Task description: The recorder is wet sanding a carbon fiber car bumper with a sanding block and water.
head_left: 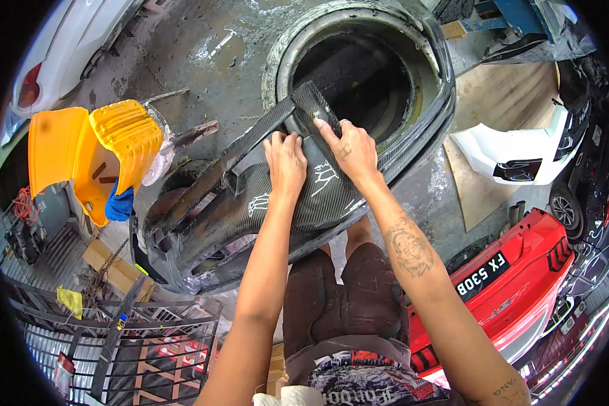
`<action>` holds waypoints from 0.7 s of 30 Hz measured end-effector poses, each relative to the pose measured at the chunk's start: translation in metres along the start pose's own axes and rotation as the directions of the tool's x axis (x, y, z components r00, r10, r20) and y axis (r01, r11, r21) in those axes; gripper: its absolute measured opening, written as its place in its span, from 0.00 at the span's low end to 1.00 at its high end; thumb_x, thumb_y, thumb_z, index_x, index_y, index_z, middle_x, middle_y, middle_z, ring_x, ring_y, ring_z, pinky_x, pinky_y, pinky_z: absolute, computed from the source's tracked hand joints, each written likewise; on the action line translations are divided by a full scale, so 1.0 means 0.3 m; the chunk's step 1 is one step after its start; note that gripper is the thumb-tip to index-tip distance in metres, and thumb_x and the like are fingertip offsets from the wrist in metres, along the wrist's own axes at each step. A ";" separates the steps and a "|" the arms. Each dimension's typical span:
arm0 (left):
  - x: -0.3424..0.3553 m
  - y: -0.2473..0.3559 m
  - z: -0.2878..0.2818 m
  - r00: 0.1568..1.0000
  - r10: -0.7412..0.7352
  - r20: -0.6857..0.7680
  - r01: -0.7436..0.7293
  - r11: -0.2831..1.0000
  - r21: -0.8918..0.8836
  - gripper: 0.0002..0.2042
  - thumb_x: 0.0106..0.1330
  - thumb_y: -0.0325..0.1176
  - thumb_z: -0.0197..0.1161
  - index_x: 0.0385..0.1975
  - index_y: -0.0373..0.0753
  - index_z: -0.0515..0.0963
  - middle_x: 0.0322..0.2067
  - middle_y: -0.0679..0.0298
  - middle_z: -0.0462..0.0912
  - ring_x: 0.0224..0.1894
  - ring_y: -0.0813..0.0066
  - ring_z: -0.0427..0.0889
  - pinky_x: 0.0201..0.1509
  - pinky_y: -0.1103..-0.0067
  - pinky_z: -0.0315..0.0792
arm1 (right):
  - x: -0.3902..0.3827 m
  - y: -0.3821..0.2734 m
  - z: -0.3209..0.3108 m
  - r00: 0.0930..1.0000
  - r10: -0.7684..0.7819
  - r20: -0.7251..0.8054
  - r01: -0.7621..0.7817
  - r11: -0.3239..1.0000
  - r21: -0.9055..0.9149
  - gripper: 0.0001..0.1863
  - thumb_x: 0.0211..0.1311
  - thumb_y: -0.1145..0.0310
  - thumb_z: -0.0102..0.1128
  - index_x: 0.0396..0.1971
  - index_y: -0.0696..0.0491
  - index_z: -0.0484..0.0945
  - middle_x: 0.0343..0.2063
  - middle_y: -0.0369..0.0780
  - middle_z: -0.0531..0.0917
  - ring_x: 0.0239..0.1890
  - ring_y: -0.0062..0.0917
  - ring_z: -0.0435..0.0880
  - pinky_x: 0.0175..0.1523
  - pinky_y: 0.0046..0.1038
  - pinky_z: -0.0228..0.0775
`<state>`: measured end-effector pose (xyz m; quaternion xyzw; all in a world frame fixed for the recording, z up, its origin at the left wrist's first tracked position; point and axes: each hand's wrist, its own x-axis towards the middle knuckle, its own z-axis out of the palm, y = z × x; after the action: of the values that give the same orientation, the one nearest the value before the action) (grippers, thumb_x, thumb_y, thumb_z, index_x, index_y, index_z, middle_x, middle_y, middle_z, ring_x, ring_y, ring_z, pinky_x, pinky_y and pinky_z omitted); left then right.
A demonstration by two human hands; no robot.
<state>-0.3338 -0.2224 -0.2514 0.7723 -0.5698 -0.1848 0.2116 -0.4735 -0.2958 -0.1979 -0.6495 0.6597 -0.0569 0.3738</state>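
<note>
A large black carbon-fibre car bumper [233,220] with a glossy woven surface and white hand-drawn marks lies slantwise before me. It rests across a tyre [277,71] standing at the far side, its dark round opening showing. My left hand [287,164] has its fingers bent down over an inner edge of the bumper. Beside it, my right hand [352,152] grips the raised corner, its thumb stretched on top and the other fingers curled. The undersides of both grips are partly hidden.
An orange plastic chair [61,149] with a blue cloth [120,203] stands left. A white car [81,40] is at the far left. To the right are a plywood sheet [501,88], a white bumper [507,142] and a red bumper [524,250]. A black metal rack [108,352] sits near left.
</note>
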 end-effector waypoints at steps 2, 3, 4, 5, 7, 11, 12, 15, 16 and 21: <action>-0.022 -0.016 0.007 1.000 -0.007 0.023 0.006 1.000 0.011 0.09 0.67 0.26 0.62 0.43 0.32 0.85 0.39 0.51 0.79 0.40 0.50 0.74 0.48 0.64 0.69 | 0.008 0.003 0.003 1.000 0.015 0.026 -0.015 1.000 -0.007 0.37 0.66 0.36 0.56 0.27 0.63 0.80 0.26 0.60 0.84 0.35 0.56 0.86 0.42 0.48 0.79; -0.060 0.020 -0.001 1.000 -0.006 0.011 0.006 0.999 -0.038 0.09 0.67 0.26 0.62 0.42 0.32 0.85 0.39 0.51 0.79 0.41 0.50 0.74 0.49 0.63 0.69 | 0.008 0.028 -0.008 1.000 0.024 0.018 -0.023 1.000 -0.010 0.37 0.66 0.36 0.56 0.28 0.63 0.80 0.26 0.60 0.84 0.35 0.57 0.86 0.42 0.48 0.79; -0.093 0.055 -0.010 1.000 -0.007 0.000 0.007 0.996 -0.088 0.09 0.67 0.26 0.62 0.42 0.32 0.85 0.39 0.50 0.79 0.41 0.50 0.74 0.49 0.63 0.69 | 0.012 0.055 -0.023 0.999 0.032 0.010 -0.032 0.999 -0.027 0.37 0.66 0.36 0.56 0.28 0.63 0.80 0.26 0.60 0.84 0.35 0.57 0.86 0.42 0.48 0.79; -0.125 0.066 -0.039 0.999 -0.040 0.037 0.044 0.995 -0.088 0.08 0.67 0.26 0.62 0.42 0.32 0.85 0.40 0.50 0.79 0.42 0.49 0.74 0.50 0.62 0.70 | 0.005 0.053 -0.019 0.999 0.034 0.003 -0.034 0.999 -0.030 0.38 0.66 0.35 0.56 0.28 0.64 0.80 0.26 0.60 0.84 0.35 0.56 0.86 0.43 0.48 0.79; -0.077 0.078 -0.006 1.000 -0.023 0.007 0.023 0.995 -0.093 0.09 0.68 0.26 0.61 0.42 0.32 0.85 0.40 0.49 0.79 0.42 0.49 0.74 0.50 0.62 0.70 | 0.011 0.056 -0.019 0.999 0.016 -0.039 -0.017 0.999 -0.036 0.39 0.66 0.34 0.54 0.31 0.65 0.81 0.26 0.60 0.84 0.36 0.56 0.86 0.44 0.48 0.79; 0.011 -0.027 0.031 0.996 -0.064 0.053 0.067 0.996 -0.053 0.12 0.70 0.31 0.59 0.47 0.31 0.83 0.45 0.46 0.77 0.48 0.44 0.74 0.53 0.57 0.70 | 0.003 -0.009 0.013 1.000 0.013 0.019 -0.013 0.999 -0.033 0.40 0.67 0.34 0.53 0.32 0.65 0.81 0.28 0.61 0.84 0.38 0.57 0.86 0.46 0.49 0.78; 0.004 -0.015 0.018 0.996 -0.076 0.048 0.079 0.995 -0.065 0.12 0.70 0.30 0.59 0.48 0.31 0.82 0.45 0.46 0.77 0.48 0.44 0.74 0.54 0.58 0.70 | -0.004 0.002 0.012 1.000 0.017 0.002 -0.017 0.999 -0.032 0.40 0.67 0.34 0.53 0.33 0.65 0.81 0.28 0.61 0.84 0.38 0.57 0.86 0.45 0.49 0.78; -0.055 0.025 -0.080 0.989 -0.133 -0.063 0.119 0.975 -0.189 0.14 0.71 0.30 0.59 0.52 0.31 0.81 0.44 0.47 0.77 0.47 0.47 0.74 0.55 0.60 0.69 | 0.006 0.039 -0.010 0.999 0.034 -0.012 -0.035 0.997 -0.063 0.40 0.67 0.34 0.53 0.33 0.65 0.81 0.28 0.61 0.84 0.38 0.58 0.85 0.45 0.50 0.78; -0.078 0.022 -0.117 0.985 -0.164 -0.053 0.151 0.970 -0.191 0.14 0.71 0.29 0.59 0.54 0.31 0.79 0.45 0.47 0.77 0.47 0.49 0.73 0.55 0.62 0.68 | 0.011 0.048 -0.016 0.999 0.051 -0.012 -0.052 0.995 -0.088 0.40 0.66 0.34 0.54 0.34 0.64 0.81 0.27 0.61 0.84 0.37 0.58 0.85 0.45 0.50 0.77; -0.105 -0.003 -0.206 0.984 -0.175 0.040 0.179 0.960 -0.215 0.17 0.70 0.29 0.61 0.56 0.30 0.76 0.48 0.47 0.79 0.50 0.49 0.74 0.58 0.62 0.68 | -0.001 0.018 -0.002 0.999 0.043 -0.020 -0.045 0.995 -0.086 0.40 0.66 0.34 0.55 0.35 0.65 0.82 0.27 0.61 0.83 0.36 0.58 0.84 0.43 0.50 0.76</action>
<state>-0.3096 -0.1847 -0.1985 0.7902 -0.4770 -0.2724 0.2718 -0.4784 -0.2950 -0.2005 -0.6498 0.6790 -0.0262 0.3405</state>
